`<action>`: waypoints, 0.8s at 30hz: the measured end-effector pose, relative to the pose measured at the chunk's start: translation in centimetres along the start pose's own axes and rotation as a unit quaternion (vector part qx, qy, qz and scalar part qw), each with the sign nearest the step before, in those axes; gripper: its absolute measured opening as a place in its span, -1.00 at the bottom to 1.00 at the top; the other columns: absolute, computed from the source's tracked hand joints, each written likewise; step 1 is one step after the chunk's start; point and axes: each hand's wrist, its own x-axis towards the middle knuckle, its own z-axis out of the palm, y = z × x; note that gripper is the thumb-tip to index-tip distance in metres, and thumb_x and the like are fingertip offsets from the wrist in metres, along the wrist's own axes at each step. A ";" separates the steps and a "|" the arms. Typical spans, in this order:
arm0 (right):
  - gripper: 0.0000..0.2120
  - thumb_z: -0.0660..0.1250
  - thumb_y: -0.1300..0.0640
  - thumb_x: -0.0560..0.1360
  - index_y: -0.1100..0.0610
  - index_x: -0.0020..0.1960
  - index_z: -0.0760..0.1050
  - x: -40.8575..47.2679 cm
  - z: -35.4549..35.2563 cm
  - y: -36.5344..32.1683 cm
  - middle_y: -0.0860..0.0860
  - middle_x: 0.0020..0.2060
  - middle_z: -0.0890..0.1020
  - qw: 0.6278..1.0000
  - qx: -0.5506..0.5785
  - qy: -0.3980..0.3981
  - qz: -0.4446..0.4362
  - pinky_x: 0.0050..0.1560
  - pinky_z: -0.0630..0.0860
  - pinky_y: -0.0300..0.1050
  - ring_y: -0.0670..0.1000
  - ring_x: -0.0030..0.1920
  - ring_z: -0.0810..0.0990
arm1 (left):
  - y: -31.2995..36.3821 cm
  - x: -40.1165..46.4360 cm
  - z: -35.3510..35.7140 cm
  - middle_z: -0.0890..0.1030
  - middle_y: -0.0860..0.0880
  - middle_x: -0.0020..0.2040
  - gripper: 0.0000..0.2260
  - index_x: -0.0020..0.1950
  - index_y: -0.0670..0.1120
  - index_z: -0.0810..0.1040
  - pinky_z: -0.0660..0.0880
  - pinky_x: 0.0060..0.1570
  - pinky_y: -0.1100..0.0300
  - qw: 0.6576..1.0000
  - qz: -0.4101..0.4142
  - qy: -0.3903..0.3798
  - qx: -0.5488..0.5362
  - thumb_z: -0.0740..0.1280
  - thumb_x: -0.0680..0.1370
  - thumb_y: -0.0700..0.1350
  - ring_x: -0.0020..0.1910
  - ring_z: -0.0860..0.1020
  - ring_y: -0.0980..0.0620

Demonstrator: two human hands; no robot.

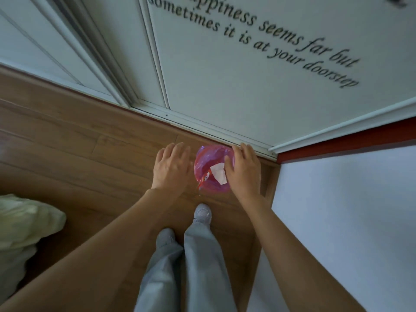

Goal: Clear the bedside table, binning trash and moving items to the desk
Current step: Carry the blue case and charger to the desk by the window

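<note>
A small bin lined with a pink plastic bag point(210, 163) stands on the wooden floor in the corner by the wall. Inside it lie a white piece of paper point(218, 173) and a red wrapper point(203, 180) that hangs over the near rim. My left hand point(172, 168) hovers just left of the bin, fingers spread, holding nothing. My right hand point(244, 171) is over the bin's right rim, fingers loosely apart; its thumb is close to the white paper, and I cannot tell whether it touches it.
A white wall point(258, 86) with black lettering rises behind the bin, with sliding door frames point(144, 64) to the left. A white surface point(349, 221) fills the right. Pale green bedding point(22, 226) lies at the left. My grey trousers and shoes point(202, 213) stand just before the bin.
</note>
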 end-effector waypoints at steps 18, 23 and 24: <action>-0.58 0.15 0.00 0.61 0.19 0.39 0.39 -11.1 -19.0 -17.6 0.14 0.39 0.42 0.969 0.045 -0.001 -0.241 0.44 0.22 0.04 0.10 0.44 0.30 | 0.4 -19.2 -24.7 0.42 -0.09 0.37 -0.64 0.35 -0.10 0.40 0.25 0.33 -0.04 0.965 -0.228 0.130 -0.014 0.22 0.57 -0.06 0.38 0.33 -0.12; -0.60 0.19 0.01 0.59 0.20 0.34 0.44 -11.7 -19.2 -20.5 0.16 0.34 0.46 0.937 0.036 -0.037 -0.346 0.43 0.25 0.10 0.14 0.41 0.34 | -0.4 -21.1 -27.3 0.37 -0.07 0.42 -0.59 0.41 -0.05 0.33 0.22 0.38 -0.05 0.930 -0.337 0.149 0.005 0.18 0.57 -0.03 0.42 0.28 -0.10; -0.60 0.19 0.00 0.59 0.19 0.34 0.44 -11.8 -19.2 -21.0 0.16 0.35 0.46 0.928 0.030 -0.046 -0.369 0.43 0.25 0.11 0.14 0.41 0.34 | -0.2 -21.6 -27.7 0.37 -0.08 0.42 -0.58 0.42 -0.06 0.32 0.21 0.39 -0.06 0.920 -0.358 0.158 0.008 0.19 0.57 -0.02 0.42 0.28 -0.11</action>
